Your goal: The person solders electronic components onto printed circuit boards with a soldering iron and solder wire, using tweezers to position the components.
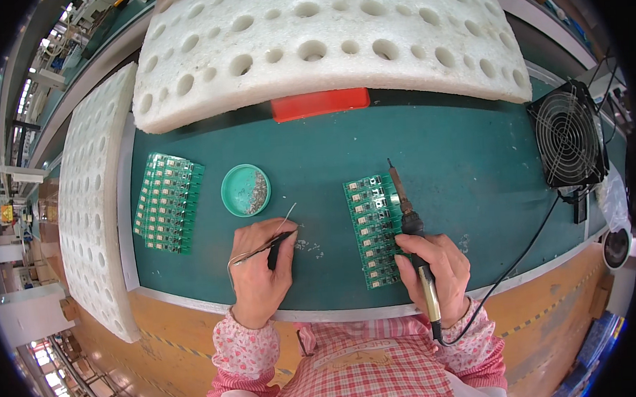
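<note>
My right hand (434, 264) grips a soldering iron (406, 209) by its handle, its tip pointing away along the right edge of a green circuit board panel (372, 230) lying on the green mat (465, 156). My left hand (260, 265) rests on the mat, left of that panel, pinching a thin solder wire (285, 217) together with a small black tool (276, 246). The wire end sticks up toward the far side. A cable runs from the iron's handle off to the right.
A second green circuit board panel (168, 201) lies at the left. A round green dish (246, 190) with metal scraps sits beside it. White perforated foam slabs (311, 50) stand behind and at the left (91, 208). A black fan (567, 134) stands at the right, a red block (319, 103) under the foam.
</note>
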`<state>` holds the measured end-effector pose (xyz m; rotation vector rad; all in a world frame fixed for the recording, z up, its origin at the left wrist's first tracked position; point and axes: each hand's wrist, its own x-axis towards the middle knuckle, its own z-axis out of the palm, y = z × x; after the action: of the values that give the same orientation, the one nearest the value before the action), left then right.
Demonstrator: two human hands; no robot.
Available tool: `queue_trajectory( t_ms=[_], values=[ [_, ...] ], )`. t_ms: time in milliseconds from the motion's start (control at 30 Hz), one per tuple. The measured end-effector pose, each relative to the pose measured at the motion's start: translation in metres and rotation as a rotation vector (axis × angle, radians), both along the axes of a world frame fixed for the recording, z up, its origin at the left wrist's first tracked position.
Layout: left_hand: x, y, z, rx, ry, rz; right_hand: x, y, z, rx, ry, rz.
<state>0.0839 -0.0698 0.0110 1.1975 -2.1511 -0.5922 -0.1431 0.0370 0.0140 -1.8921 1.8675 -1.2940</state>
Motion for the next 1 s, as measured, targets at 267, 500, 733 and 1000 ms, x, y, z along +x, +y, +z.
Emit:
queue_trajectory(
  t_ms=[267, 500, 733, 1000],
  values=[
    [-0.023, 0.006, 0.008, 0.086, 0.094, -0.042, -0.005, 0.007, -0.001, -0.103, -0.091, -0.024],
    [-0.055, 0.01, 0.002, 0.099, 0.101, -0.19, -0.011, 0.012, 0.0, -0.102, -0.134, -0.017],
    [-0.055, 0.011, -0.001, 0.068, 0.075, -0.187, -0.013, 0.011, 0.001, -0.078, -0.144, -0.016],
    [-0.057, 0.01, 0.0, 0.059, 0.053, -0.202, -0.013, 0.01, 0.002, -0.094, -0.19, -0.002]
  ],
)
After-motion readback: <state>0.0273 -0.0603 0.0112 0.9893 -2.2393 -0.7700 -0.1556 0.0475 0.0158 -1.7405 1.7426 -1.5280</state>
